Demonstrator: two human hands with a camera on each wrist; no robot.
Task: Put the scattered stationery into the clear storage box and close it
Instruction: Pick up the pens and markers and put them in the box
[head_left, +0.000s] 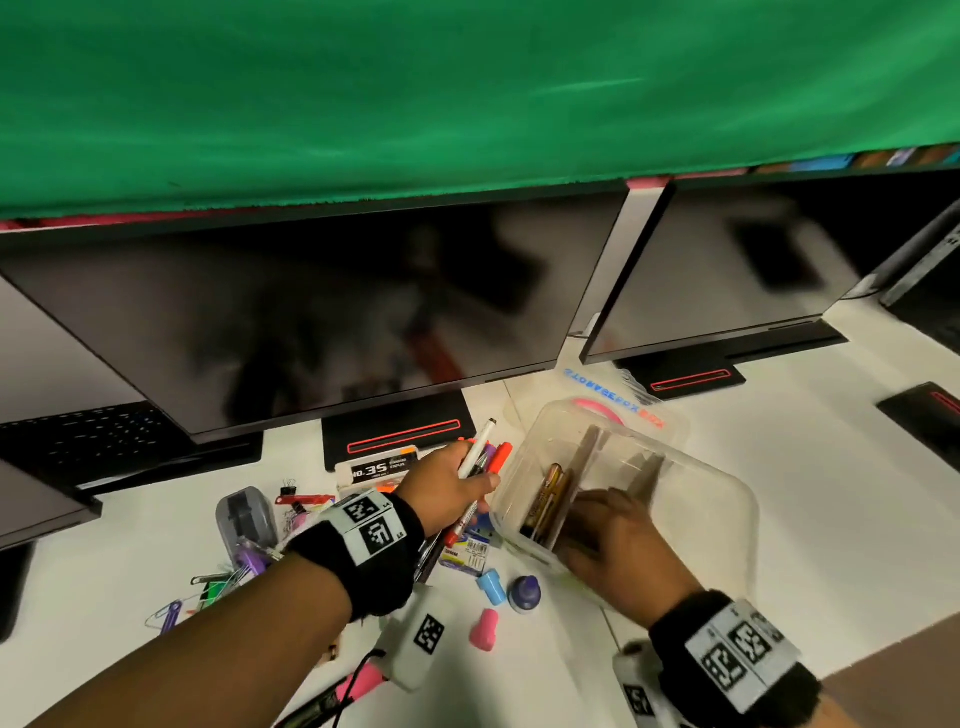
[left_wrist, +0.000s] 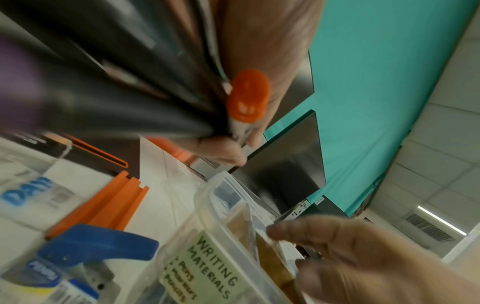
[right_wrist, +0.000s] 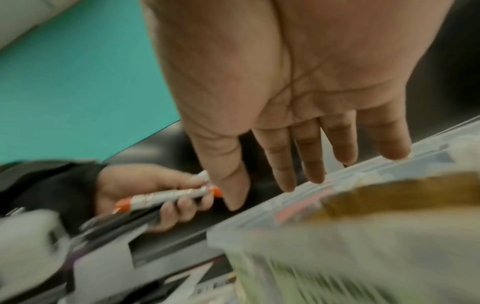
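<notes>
Several markers and pens (head_left: 480, 457) sit bunched in the left hand (head_left: 441, 491), whose grip is curled tight round them just beside the clear storage box (head_left: 691, 499) — an orange-capped marker (right_wrist: 166, 196) lies outermost. The right hand (head_left: 618, 545) rests on the box's near side, fingers (right_wrist: 309, 162) straight and loosely spread, holding nothing. The box stands uncovered on the white desk (head_left: 831, 467) with a few pens inside; its lid (head_left: 618, 395) lies behind it. More stationery — clips, caps, a stapler — lies scattered to the left.
</notes>
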